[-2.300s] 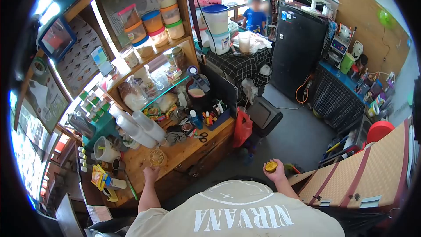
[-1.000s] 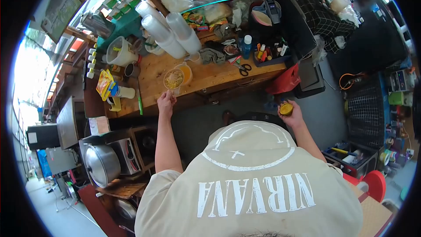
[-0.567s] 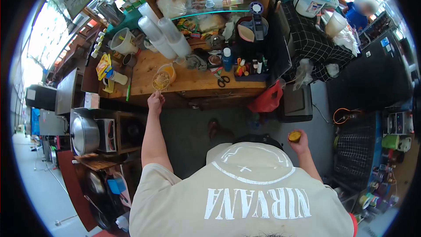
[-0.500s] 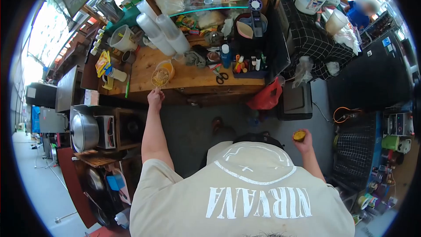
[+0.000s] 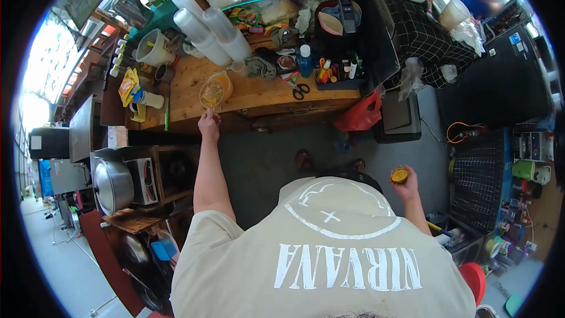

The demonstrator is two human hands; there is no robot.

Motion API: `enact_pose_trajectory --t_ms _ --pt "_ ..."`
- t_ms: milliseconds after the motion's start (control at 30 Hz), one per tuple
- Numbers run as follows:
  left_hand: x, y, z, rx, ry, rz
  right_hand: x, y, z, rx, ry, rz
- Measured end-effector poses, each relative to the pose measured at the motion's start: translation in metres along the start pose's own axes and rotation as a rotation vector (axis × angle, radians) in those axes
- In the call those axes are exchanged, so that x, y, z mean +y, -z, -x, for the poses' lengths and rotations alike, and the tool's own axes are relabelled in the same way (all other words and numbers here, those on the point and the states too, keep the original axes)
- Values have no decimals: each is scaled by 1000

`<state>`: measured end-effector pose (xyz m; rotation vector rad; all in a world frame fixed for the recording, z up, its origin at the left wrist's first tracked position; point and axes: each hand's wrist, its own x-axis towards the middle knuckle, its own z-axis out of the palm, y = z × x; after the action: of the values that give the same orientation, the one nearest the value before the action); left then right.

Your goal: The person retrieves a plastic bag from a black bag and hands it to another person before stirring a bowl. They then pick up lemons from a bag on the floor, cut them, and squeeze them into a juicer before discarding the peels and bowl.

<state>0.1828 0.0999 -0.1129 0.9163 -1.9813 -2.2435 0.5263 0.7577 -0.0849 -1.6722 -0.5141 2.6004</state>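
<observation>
At the wooden counter's front edge, my left hand [image 5: 209,125] is closed on the handle of a small round strainer [image 5: 212,93] with yellowish bits in it. The strainer sits beside, partly over, a clear container of orange liquid [image 5: 225,85]. Low on the right, away from the counter, my right hand [image 5: 406,186] has its fingers wrapped round a small yellow-orange halved fruit or cup [image 5: 399,176]; which one I cannot tell. Its yellow face points up.
Stacked plastic cups [image 5: 218,35] stand behind the strainer. Scissors [image 5: 301,91] lie near a dark tray of small items [image 5: 341,82]. A red bag [image 5: 360,113] hangs at the counter's right end. A steel pot [image 5: 113,185] is at the left. Another person [image 5: 479,0] is far off at upper right.
The view has shifted slightly, and both feet now show below the counter. My right hand has turned a little, with the yellow face more visible. My left hand still holds the strainer.
</observation>
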Motion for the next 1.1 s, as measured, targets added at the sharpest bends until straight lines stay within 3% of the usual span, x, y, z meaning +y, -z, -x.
enact_pose_trajectory --t_ms 467,533,600,733,833,900,933,1033,1100 --pt "-16 5 -12 -73 -81 99 20 -34 -15 -72 -54 -127" --pt "0 -8 17 -116 -56 249 20 -38 -17 -48 -27 -103" --pt "1 -5 35 -290 -43 309 15 -41 -20 -33 -61 -98" --pt "0 -22 108 -390 42 131 -30 -15 -82 -21 -39 -142" --pt "-8 -53 181 -416 162 -5 -95 5 -148 -29 99 -204" --pt "-18 -74 222 -540 221 -163 -142 8 -191 54 298 -168" --pt "-24 -90 240 -565 273 -208 -162 9 -211 54 289 -182" --pt "-39 -159 297 -647 376 -324 -207 9 -278 222 413 -19" --pt "-49 -217 329 -660 428 -387 -215 16 -319 274 584 444"
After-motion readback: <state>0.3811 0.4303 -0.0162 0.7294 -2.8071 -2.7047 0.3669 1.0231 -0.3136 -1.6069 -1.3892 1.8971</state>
